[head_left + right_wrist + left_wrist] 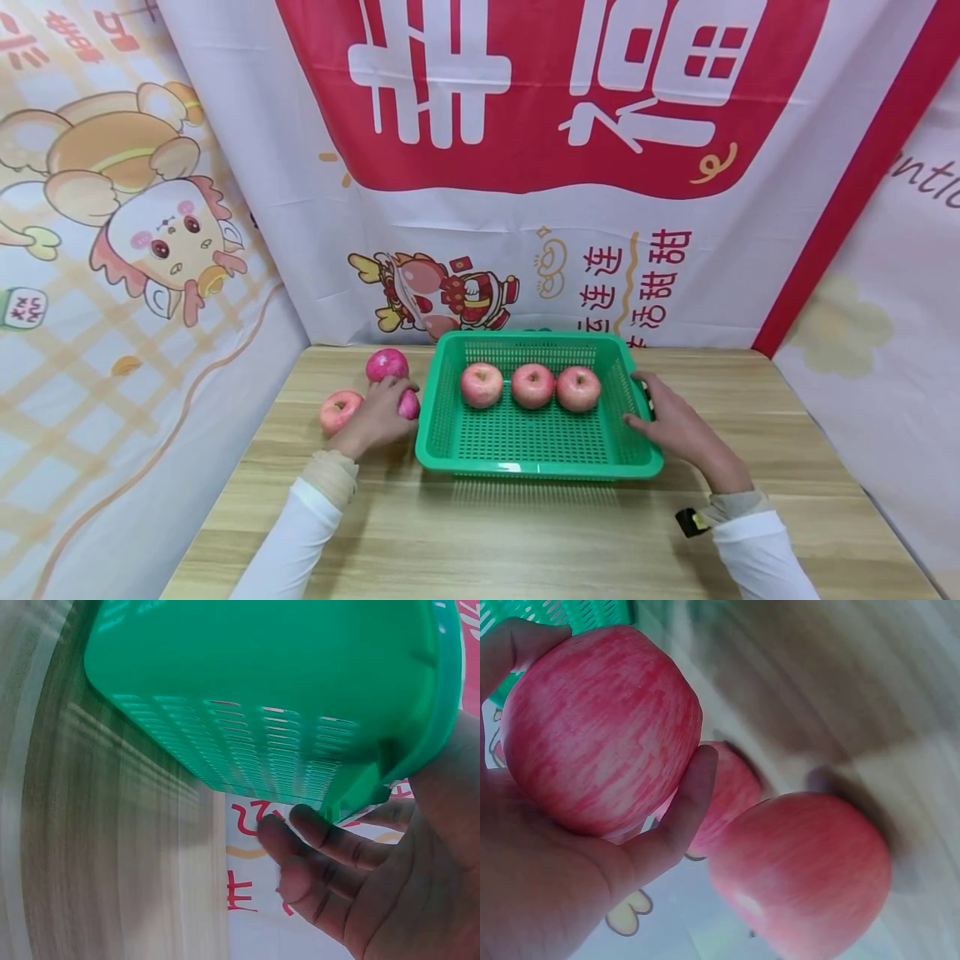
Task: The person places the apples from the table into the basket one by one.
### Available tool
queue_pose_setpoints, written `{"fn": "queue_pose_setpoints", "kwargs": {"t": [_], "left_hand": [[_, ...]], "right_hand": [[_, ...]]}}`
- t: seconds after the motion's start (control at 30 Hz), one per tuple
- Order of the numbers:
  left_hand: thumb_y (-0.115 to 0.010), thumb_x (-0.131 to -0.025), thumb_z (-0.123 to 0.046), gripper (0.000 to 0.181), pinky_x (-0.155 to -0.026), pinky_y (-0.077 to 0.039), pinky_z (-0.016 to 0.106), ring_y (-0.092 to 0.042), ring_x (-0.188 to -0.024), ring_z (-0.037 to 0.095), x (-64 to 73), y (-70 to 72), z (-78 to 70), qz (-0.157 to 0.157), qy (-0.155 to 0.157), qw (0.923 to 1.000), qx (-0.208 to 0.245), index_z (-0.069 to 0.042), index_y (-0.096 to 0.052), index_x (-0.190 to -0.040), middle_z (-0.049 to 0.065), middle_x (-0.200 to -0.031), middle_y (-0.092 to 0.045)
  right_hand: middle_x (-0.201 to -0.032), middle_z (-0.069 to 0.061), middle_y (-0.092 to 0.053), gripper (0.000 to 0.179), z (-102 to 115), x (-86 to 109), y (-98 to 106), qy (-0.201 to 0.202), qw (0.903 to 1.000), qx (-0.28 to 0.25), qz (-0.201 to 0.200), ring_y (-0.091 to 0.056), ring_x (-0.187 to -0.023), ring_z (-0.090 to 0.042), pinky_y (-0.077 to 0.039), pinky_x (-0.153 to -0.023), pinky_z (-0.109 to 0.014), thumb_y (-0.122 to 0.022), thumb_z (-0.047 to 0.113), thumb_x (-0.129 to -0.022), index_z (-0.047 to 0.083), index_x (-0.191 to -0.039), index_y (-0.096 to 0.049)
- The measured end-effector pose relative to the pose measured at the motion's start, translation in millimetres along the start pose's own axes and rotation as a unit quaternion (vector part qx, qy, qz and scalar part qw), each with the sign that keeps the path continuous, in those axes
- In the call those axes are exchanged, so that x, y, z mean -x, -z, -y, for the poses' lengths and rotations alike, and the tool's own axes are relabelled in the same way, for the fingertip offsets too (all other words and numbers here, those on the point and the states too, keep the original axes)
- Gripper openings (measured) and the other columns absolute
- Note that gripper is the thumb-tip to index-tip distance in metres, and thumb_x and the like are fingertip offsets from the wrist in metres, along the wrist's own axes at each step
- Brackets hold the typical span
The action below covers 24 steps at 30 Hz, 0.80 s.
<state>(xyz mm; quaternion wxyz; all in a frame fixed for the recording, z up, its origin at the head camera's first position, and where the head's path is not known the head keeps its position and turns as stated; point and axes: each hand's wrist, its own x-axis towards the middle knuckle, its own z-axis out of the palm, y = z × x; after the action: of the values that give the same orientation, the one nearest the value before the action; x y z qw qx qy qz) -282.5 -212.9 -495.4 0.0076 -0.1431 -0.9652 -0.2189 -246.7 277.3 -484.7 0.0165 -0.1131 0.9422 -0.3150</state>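
My left hand (382,415) grips a red-streaked apple (604,731) between thumb and fingers, just left of the green plastic basket (480,465). Two more apples lie beside that hand: a deep pink one (387,364) behind it and a paler one (341,411) to its left. Inside the basket, three apples sit in a row toward the back: a left one (482,385), a middle one (533,386) and a right one (578,389). My right hand (671,423) holds the basket's right rim, thumb over the edge and fingers curled along the outside (337,862).
The basket stands on a wood-grain table (480,542) near its back edge. A printed cloth (465,217) hangs right behind the table, and another patterned cloth (150,375) borders the left side. A small black object (690,522) is at the right wrist.
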Motion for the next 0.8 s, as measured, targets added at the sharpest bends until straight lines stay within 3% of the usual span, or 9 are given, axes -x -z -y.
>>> {"fn": "queue_pose_setpoints", "kwargs": {"t": [0.13, 0.37, 0.6, 0.8], "left_hand": [[-0.08, -0.083, -0.034, 0.066, -0.11, -0.047, 0.07, -0.049, -0.137, 0.05, 0.7, 8.0, -5.0, 0.0, 0.0, 1.0, 0.003, -0.005, -0.062, -0.14, 0.025, -0.146, -0.055], [-0.08, -0.082, -0.032, 0.067, -0.11, -0.047, 0.071, -0.047, -0.141, 0.052, 0.1, 19.1, -8.7, 0.001, -0.005, 0.9999, -0.014, -0.005, -0.062, -0.141, 0.028, -0.152, -0.051], [-0.082, -0.082, -0.029, 0.064, -0.101, -0.055, 0.065, -0.05, -0.136, 0.047, -1.9, 32.8, -12.4, -0.013, 0.003, 0.9999, 0.006, -0.007, -0.063, -0.138, 0.025, -0.148, -0.054], [-0.081, -0.082, -0.028, 0.063, -0.102, -0.056, 0.06, -0.05, -0.135, 0.043, -4.1, 44.2, -19.4, -0.023, -0.01, 0.9996, 0.013, -0.006, -0.063, -0.138, 0.023, -0.15, -0.053]], "right_hand": [[-0.138, -0.039, -0.058, 0.075, -2, 0.4, -4, 0.006, 0.9998, -0.008, -0.016, -0.064, -0.12, -0.049, -0.058, -0.095, -0.063, -0.073, 0.015, -0.099, -0.007, -0.157, -0.03], [-0.118, -0.028, -0.063, 0.081, -5, -0.5, -12, -0.023, 0.9989, -0.033, -0.023, -0.068, -0.1, -0.034, -0.062, -0.082, -0.05, -0.07, 0.015, -0.1, -0.01, -0.16, -0.022], [-0.127, -0.036, -0.061, 0.081, -4, 0.2, -14, -0.054, 0.9973, -0.046, -0.019, -0.069, -0.108, -0.042, -0.063, -0.085, -0.054, -0.067, 0.018, -0.102, -0.011, -0.161, -0.02], [-0.132, -0.039, -0.06, 0.079, -4, 0.6, -14, -0.069, 0.9963, -0.049, -0.019, -0.069, -0.111, -0.044, -0.063, -0.086, -0.056, -0.065, 0.018, -0.103, -0.011, -0.161, -0.021]]}}
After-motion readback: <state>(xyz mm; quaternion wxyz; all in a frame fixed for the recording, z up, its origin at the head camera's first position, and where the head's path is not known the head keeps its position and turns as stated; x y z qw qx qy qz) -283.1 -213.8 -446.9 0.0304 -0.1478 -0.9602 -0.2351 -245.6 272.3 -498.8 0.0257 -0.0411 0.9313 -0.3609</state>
